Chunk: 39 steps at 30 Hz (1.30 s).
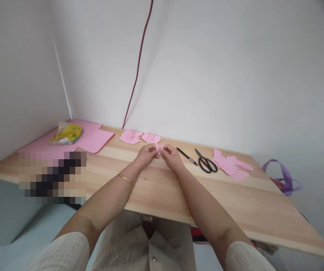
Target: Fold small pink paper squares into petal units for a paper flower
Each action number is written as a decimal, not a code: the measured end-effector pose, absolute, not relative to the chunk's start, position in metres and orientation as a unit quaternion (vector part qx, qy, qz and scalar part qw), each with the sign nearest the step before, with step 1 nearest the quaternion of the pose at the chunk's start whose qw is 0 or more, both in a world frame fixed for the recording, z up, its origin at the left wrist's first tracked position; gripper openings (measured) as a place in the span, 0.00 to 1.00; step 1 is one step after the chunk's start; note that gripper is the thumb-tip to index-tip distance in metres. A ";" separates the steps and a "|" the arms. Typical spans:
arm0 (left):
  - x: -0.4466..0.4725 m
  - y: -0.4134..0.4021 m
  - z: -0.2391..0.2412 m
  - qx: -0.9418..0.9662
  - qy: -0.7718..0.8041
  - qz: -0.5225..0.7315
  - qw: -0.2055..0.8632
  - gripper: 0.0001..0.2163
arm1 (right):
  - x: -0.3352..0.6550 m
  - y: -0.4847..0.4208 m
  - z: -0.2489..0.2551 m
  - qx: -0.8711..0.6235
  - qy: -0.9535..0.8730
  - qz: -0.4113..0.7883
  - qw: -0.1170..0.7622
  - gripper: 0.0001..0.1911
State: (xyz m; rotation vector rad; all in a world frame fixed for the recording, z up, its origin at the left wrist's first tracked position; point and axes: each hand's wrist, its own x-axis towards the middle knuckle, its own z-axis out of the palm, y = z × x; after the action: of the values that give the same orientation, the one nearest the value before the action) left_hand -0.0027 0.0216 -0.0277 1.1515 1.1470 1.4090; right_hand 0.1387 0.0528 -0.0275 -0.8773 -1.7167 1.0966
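Between my two hands is a small folded piece of pink paper, its pointed tips sticking up above the fingers. My left hand pinches it from the left, and my right hand pinches it from the right. Most of the paper is covered by the fingers. Just behind the hands lie two clusters of cut pink paper pieces with jagged edges, one on the left and one nearer the hands. A black pen lies to the right of my right hand, with black-handled scissors beside it.
Pink paper scraps lie right of the scissors on the wooden table. Stacked pink sheets are at the back left, with a yellow plastic packet on top. A red cord hangs along the wall. A purple ribbon is beyond the right edge.
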 end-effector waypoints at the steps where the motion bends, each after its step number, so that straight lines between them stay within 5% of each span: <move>1: -0.003 0.022 -0.028 0.467 0.466 0.580 0.477 0.11 | 0.138 0.053 -0.027 -0.354 -0.688 0.453 0.442 0.14; 39: -0.008 0.027 -0.035 0.442 0.447 0.596 0.499 0.10 | 0.136 0.053 -0.035 -0.325 -0.807 0.336 0.361 0.09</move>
State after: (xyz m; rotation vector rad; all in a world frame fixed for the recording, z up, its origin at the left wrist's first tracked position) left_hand -0.0083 0.0268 -0.0352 1.0704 1.0817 1.4420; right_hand 0.1359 0.0527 -0.0347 -0.8385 -2.0793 0.8647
